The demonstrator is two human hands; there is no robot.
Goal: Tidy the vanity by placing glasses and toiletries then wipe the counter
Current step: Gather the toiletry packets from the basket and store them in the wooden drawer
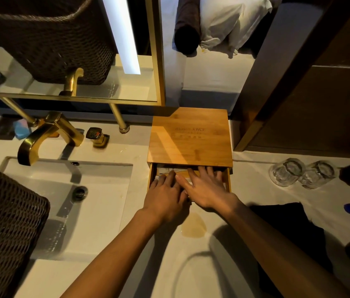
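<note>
While both hands press flat into a half-open drawer (226,177) of a bamboo box (190,136) on the vanity counter (114,214), the toiletry packets (171,169) lie directly under the fingers — pale sachets, only partly visible beneath the box's lid. Seen from the head camera, the left hand (165,198) and right hand (207,190) overlap at the drawer's front, fingers spread and extended, grasping nothing. The drawer slides away from the person, so closing it looks like a straight push forward, either hand equally near. Two glasses (302,173) stand upside down to the right, well apart from the box — nearer the right hand. A yellowish spill (193,225) sits just below the wrists, unwiped; a dark cloth (286,214) rests near the right forearm.
</note>
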